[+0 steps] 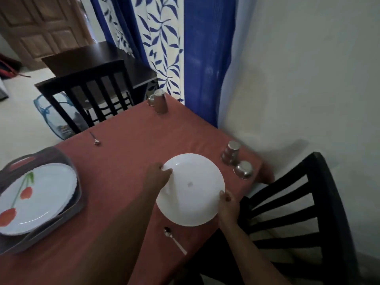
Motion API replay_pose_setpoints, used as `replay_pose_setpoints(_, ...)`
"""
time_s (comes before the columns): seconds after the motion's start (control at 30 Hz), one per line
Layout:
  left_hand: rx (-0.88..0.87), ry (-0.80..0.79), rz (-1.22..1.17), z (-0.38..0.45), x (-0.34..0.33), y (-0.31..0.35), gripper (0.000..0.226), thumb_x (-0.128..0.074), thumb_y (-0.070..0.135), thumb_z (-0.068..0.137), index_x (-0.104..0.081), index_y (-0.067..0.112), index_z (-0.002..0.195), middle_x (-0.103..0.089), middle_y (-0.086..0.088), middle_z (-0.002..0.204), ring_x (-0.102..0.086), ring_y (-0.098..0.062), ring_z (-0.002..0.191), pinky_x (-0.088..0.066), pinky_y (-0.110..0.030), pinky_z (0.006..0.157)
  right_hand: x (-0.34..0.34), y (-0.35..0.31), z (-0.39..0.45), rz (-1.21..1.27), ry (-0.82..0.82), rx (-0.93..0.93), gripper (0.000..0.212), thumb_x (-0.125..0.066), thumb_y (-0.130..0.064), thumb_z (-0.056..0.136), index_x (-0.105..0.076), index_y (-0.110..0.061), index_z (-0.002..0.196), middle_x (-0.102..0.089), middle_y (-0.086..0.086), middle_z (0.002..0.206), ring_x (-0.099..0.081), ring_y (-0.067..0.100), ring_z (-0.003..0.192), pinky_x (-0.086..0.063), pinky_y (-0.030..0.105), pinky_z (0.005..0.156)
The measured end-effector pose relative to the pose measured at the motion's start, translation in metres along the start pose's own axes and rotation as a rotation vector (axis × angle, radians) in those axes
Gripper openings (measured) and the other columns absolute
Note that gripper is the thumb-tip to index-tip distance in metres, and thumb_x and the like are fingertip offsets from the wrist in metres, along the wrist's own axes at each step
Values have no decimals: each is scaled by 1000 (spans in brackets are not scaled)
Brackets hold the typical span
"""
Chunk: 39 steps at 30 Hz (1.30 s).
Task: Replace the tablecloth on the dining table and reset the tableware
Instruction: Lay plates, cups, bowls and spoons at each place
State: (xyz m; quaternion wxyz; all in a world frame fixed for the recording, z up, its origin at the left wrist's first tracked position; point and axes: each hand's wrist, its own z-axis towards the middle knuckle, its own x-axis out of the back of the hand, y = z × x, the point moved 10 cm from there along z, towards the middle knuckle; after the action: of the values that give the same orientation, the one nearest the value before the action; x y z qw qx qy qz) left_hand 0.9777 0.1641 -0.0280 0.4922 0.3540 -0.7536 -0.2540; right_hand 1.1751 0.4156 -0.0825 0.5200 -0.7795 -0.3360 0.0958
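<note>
From the head camera we are looking down at a dark tray (70,210) sitting at the table's left edge, carrying a stack of white plates (37,198) printed with red flowers on green stems. We are holding a plain round white plate (190,190), turned underside up, over the rust-red tablecloth (127,161) near the table's right edge: our left hand (158,174) is pinching its far-left rim, our right hand (227,204) is curling round its near-right rim. Just beyond it an upturned steel tumbler (230,152) and a small upturned steel bowl (243,169) are standing side by side; another tumbler (160,101) is standing at the far corner. One spoon (173,239) is lying near the plate, another spoon (95,138) far left. Dark slatted chairs (298,212) are flanking the table.
</note>
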Motion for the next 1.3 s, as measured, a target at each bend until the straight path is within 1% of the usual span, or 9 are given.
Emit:
replay_pose_setpoints(0.1, 18, -62, 51, 10, -42, 7, 55, -67, 31, 89, -54, 10, 137, -55, -10, 138, -53, -30, 125, -42, -40, 102, 27, 20, 14, 30, 181, -138, 19, -64, -15, 95, -76, -6, 107, -72, 8, 102, -66, 30, 100, -52, 38, 88)
replay_pose_setpoints(0.23, 5, -84, 97, 19, -72, 9, 60, -68, 30, 87, -51, 10, 141, -50, -11, 144, -49, -29, 130, -39, -41, 108, 41, 30, 20, -25, 267, -217, 20, -66, -17, 94, -77, -6, 106, -74, 11, 106, -66, 32, 100, -46, 30, 84)
replay_pose_setpoints(0.43, -11, -61, 158, 35, -87, 10, 62, -68, 33, 89, -48, 11, 144, -46, -11, 148, -45, -29, 134, -34, -40, 113, 36, 30, 22, -65, 243, -216, 16, -66, -15, 89, -76, -2, 89, -71, 8, 85, -67, 31, 87, -43, 28, 72)
replay_pose_setpoints(0.67, -54, -50, 198, 44, -97, 11, 60, -67, 29, 90, -48, 10, 143, -48, -11, 145, -47, -28, 132, -35, -37, 109, 28, 25, 21, -152, 227, -202, 26, -56, 0, 85, -76, -5, 100, -74, 10, 102, -67, 35, 98, -49, 31, 81)
replay_pose_setpoints(0.87, -121, -111, 337, 33, -113, 5, 66, -63, 35, 94, -36, 17, 152, -24, -4, 163, -17, -22, 151, -13, -39, 123, 15, 32, 19, -103, 199, -144, 44, -48, 7, 71, -76, -12, 99, -74, 4, 96, -68, 31, 91, -58, 38, 80)
replay_pose_setpoints(0.97, -119, -120, 209, 24, -106, 1, 61, -65, 26, 94, -41, 15, 149, -31, -6, 158, -27, -22, 146, -21, -36, 118, 19, 21, 14, -85, 208, -91, 38, -50, 12, 70, -72, -4, 98, -71, 10, 94, -69, 34, 88, -53, 33, 73)
replay_pose_setpoints(1.07, -84, -114, 63, 17, -86, -15, 51, -66, 22, 93, -50, 15, 141, -47, -4, 147, -47, -21, 131, -33, -30, 108, 24, -14, 5, -153, 266, 90, 43, -52, 15, 72, -65, 1, 111, -57, 20, 119, -60, 32, 99, -47, 30, 88)
replay_pose_setpoints(1.17, -24, -93, -42, 7, -56, -39, 38, -67, 19, 91, -60, 13, 128, -63, -3, 128, -60, -21, 116, -45, -33, 97, -19, -47, -9, -296, 81, 362, 42, -55, 15, 76, -69, -10, 106, -55, 9, 121, -58, 24, 108, -45, 27, 95)
replay_pose_setpoints(1.3, -6, 14, -66, -17, 3, -77, 30, -67, 18, 90, -68, 12, 120, -69, -4, 115, -66, -23, 104, -50, -33, 88, -98, -51, -36, -405, -253, 464, 36, -56, 10, 84, -69, -21, 93, -58, -5, 107, -65, 15, 96, -54, 25, 86)
